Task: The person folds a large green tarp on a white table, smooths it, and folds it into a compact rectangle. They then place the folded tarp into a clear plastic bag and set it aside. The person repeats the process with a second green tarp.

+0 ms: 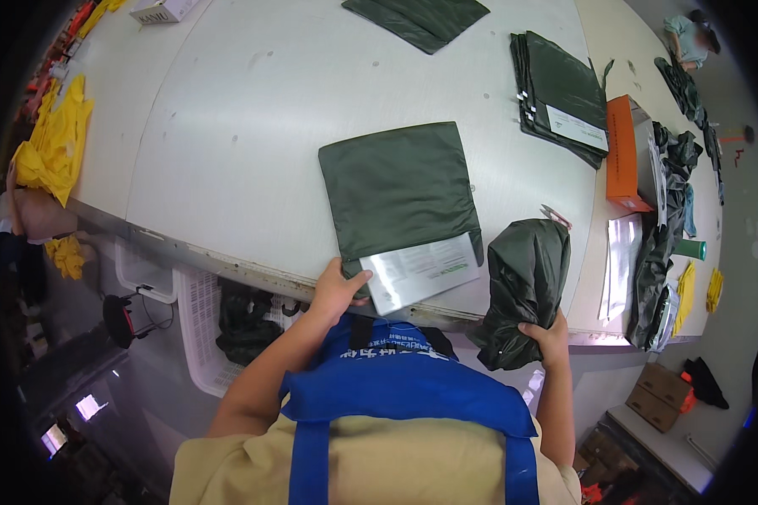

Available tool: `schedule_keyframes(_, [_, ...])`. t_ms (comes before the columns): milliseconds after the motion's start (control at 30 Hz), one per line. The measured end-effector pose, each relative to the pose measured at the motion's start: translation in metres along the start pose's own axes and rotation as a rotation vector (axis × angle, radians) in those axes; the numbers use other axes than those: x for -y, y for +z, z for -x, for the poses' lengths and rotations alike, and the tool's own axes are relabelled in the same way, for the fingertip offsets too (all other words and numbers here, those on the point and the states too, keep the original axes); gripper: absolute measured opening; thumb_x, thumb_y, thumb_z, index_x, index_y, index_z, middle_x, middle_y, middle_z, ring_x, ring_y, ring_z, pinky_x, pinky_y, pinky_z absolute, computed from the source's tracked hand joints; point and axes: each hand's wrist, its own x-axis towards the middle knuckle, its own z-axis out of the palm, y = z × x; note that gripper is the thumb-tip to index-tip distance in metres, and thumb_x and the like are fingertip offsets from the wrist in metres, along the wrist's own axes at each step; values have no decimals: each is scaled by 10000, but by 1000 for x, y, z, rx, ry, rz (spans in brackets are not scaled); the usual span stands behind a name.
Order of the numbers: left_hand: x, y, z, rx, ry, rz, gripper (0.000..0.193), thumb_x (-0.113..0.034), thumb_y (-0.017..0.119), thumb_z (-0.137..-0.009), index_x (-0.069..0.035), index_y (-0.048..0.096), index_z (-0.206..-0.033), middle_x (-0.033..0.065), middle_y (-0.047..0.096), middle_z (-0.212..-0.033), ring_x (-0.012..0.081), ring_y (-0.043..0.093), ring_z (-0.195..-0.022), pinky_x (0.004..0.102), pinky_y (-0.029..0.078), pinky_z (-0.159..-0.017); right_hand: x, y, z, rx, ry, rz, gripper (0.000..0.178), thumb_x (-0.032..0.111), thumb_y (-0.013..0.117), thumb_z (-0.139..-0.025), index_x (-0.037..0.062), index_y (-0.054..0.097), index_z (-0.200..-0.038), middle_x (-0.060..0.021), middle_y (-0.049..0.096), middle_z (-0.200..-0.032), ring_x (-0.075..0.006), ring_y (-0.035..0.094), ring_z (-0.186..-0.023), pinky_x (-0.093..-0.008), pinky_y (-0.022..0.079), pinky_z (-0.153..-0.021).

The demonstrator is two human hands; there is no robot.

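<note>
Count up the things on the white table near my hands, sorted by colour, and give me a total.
Dark green flat folded fabric pieces: 2, the second at the far edge
Dark green folded fabric stack: 1
Dark green crumpled fabric bundle, held by the right hand: 1
Orange rectangular box: 1
White printed card, by the left hand: 1
Total: 6
</note>
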Motion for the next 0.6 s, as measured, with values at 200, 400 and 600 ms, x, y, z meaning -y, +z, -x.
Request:
schedule_keyframes(200, [-13,13,3,-199,988,-932,566,-169,763,-711,-119,544,-1230,162,492,-1182,341,505,-1060,420,452,-859,48,14,12,64,-29,374,653,108,785,-605,-49,552,-1194,-161,689,-1027,-237,655,-955,-341,487,-886])
schedule_keyframes(400, [-17,17,-53,150,1206,-1246,279,-121,577,-771,-132,604,-1048,99,515,-1095,280,527,-945,387,479,-761,64,28,2,357,-149,678,724,239,787,-620,6,520,-1252,-238,671,-979,-389,645,-938,-410,493,-844])
schedule_keyframes(600, [-62,7,-52,-97,1254,-1313,206,-92,559,-768,-82,559,-974,71,496,-1031,252,522,-886,351,496,-708,77,50,-17,783,-369,973,648,328,745,-634,50,569,-1193,-230,666,-898,-409,629,-880,-458,488,-787])
